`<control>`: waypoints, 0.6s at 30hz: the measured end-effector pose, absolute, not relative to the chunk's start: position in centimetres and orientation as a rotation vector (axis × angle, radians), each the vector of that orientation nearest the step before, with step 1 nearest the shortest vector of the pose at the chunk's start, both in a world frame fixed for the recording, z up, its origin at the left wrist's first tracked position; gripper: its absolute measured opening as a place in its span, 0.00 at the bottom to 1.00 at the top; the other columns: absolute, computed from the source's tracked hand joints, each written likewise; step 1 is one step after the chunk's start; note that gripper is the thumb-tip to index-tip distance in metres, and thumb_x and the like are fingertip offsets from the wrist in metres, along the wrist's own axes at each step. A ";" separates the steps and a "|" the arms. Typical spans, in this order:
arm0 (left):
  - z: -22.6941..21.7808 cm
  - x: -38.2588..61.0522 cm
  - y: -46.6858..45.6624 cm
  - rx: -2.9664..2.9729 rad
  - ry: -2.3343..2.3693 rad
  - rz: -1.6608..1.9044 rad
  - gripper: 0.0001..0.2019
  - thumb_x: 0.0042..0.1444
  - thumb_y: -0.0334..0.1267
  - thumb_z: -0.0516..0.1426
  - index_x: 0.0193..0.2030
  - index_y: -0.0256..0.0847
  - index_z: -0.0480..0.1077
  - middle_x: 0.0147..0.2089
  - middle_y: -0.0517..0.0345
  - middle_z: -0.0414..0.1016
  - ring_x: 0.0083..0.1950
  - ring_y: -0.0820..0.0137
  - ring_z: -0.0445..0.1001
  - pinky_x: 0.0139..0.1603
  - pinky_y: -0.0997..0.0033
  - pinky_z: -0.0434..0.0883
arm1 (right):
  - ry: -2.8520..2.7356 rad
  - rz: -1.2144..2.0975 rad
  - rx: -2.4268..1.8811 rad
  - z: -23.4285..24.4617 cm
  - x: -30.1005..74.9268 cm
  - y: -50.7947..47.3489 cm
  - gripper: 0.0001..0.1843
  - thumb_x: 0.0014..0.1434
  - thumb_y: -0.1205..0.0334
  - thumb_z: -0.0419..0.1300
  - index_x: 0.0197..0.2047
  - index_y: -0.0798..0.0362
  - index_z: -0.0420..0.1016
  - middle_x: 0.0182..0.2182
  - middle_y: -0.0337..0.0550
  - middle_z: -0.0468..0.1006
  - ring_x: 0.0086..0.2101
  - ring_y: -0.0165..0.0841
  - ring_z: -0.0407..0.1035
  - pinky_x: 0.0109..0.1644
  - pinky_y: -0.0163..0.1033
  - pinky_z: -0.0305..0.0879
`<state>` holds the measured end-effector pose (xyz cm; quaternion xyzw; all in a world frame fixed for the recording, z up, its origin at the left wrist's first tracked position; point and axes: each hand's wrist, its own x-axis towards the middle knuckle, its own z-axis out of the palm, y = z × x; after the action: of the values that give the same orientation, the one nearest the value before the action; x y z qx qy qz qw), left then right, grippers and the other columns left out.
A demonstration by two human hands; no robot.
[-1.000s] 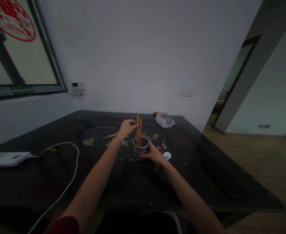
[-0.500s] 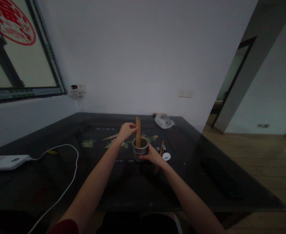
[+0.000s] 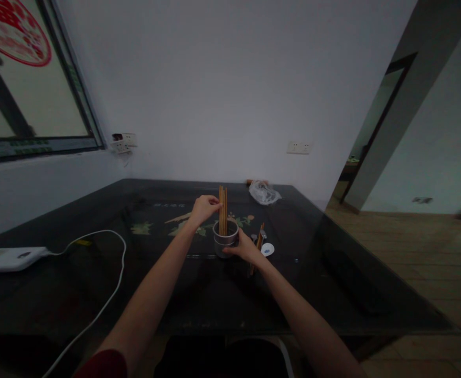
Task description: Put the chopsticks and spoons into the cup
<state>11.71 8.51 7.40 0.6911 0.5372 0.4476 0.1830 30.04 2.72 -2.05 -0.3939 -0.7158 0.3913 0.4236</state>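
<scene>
Standing chopsticks (image 3: 223, 216), bottoms hidden in cup (image 3: 220, 243)

Glossy table (image 3: 199, 302); smooth metal cup (image 3: 220, 243); wooden chopsticks (image 3: 224, 216), seemingly matt; crinkled plastic bag (image 3: 264, 193).

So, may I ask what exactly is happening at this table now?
A person sits with both hands at a metal cup on the dark table. The left hand pinches wooden chopsticks that stand upright in the cup. The right hand holds the cup's side. More chopsticks lie by the right hand, partly hidden, near a small white disc. A clear plastic bag lies farther back.
</scene>
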 end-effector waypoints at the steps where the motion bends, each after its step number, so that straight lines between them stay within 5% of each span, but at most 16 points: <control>1: 7.4 11.7 8.5 1.949 1.513 1.263 0.06 0.47 0.38 0.60 0.29 0.37 0.75 0.28 0.53 0.79 0.31 0.66 0.78 0.32 0.73 0.71 | -1.790 0.980 -0.993 -2.1 30.0 2.7 0.48 0.36 0.63 0.71 0.61 0.50 0.58 0.53 0.48 0.70 0.54 0.43 0.64 0.59 0.51 0.57; 18: 6.7 11.3 9.3 2.006 1.467 1.186 0.11 0.46 0.43 0.61 0.31 0.36 0.73 0.28 0.53 0.78 0.31 0.66 0.77 0.34 0.71 0.70 | -1.780 0.990 -1.061 -1.9 30.0 2.6 0.48 0.36 0.62 0.72 0.60 0.52 0.58 0.53 0.50 0.70 0.55 0.44 0.63 0.59 0.50 0.57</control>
<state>11.29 9.34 6.74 0.7148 0.5228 0.4226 0.1929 30.02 2.63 -1.87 -0.4214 -0.7069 0.3932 0.4101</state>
